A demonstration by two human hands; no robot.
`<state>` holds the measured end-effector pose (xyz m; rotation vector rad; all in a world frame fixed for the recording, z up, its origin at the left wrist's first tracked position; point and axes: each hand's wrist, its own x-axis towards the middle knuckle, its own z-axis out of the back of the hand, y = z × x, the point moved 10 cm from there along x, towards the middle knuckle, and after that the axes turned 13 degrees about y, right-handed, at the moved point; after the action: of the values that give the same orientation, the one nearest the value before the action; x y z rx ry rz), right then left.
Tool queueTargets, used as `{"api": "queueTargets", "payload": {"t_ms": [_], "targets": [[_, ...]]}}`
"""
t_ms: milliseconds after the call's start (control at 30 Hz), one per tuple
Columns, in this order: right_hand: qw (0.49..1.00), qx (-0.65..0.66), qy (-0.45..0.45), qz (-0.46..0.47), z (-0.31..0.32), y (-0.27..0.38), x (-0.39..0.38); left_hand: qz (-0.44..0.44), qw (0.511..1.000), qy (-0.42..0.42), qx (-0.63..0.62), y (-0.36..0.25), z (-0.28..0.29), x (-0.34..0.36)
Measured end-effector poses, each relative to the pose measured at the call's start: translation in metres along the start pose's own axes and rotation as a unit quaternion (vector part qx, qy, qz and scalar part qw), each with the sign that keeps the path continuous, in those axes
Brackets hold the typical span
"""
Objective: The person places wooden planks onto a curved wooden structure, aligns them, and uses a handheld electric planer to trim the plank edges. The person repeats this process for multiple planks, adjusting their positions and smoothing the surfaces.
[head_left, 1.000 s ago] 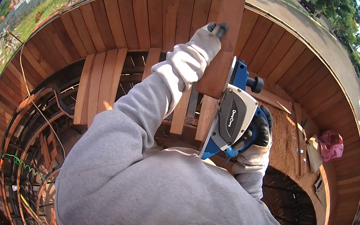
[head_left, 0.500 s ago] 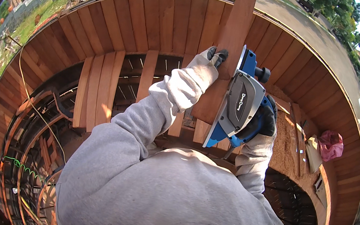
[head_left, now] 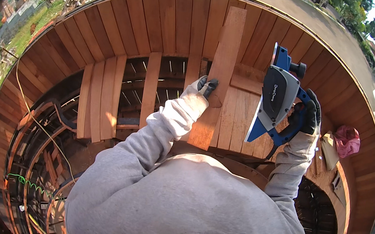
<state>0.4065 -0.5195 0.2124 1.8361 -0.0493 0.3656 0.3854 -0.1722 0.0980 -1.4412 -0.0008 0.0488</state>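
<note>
My left hand (head_left: pixel 207 87), in a dark glove, grips the left edge of a long reddish-brown wooden plank (head_left: pixel 226 58). The plank slants from near my chest toward the far curved wall. In my gloved right hand (head_left: pixel 312 113) is a blue and grey electric hand planer (head_left: pixel 278 96), held by its rear handle. The planer is off to the right of the plank, apart from it, with its flat sole turned toward the plank. A dark cord runs down from the planer's rear.
A curved wall of upright wooden boards (head_left: pixel 162 19) surrounds me. Loose slats (head_left: pixel 100 98) lie over dark framing at left. Boards (head_left: pixel 234 118) form a surface beneath the planer. A pink bag (head_left: pixel 346 142) sits at right. A thin cable (head_left: pixel 37 123) and green coiled cord (head_left: pixel 29 184) hang left.
The planer has moved right, away from the plank. My left hand has brought the plank nearer and slightly left, and its far end no longer reaches past the wall's top edge.
</note>
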Motion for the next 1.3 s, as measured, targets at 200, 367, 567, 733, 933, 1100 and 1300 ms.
{"api": "queueTargets", "payload": {"t_ms": [200, 367, 567, 733, 933, 1100, 1300], "targets": [[0.979, -0.19, -0.018, -0.072, 0.024, 0.002, -0.006, 0.003, 0.997, -0.044, -0.062, 0.019, 0.017, -0.012], [0.945, -0.305, -0.01, -0.113, 0.103, -0.044, 0.002, 0.026, 0.988, -0.015, -0.148, 0.055, 0.027, 0.003], [0.878, -0.439, -0.024, -0.188, 0.137, -0.064, 0.0, 0.015, 0.993, -0.046, -0.11, 0.077, 0.066, -0.015], [0.87, -0.426, -0.032, -0.246, 0.147, -0.087, 0.005, -0.114, 0.989, -0.088, -0.019, 0.066, 0.084, -0.04], [0.799, -0.566, -0.031, -0.2, 0.152, -0.085, 0.033, -0.027, 0.989, -0.089, -0.116, 0.061, 0.08, -0.044], [0.803, -0.548, -0.011, -0.233, 0.159, -0.095, 0.039, -0.022, 0.99, -0.095, -0.104, 0.052, 0.083, -0.051], [0.744, -0.612, 0.027, -0.267, 0.159, -0.098, 0.041, -0.025, 0.986, -0.078, -0.147, 0.039, 0.072, -0.046]]}}
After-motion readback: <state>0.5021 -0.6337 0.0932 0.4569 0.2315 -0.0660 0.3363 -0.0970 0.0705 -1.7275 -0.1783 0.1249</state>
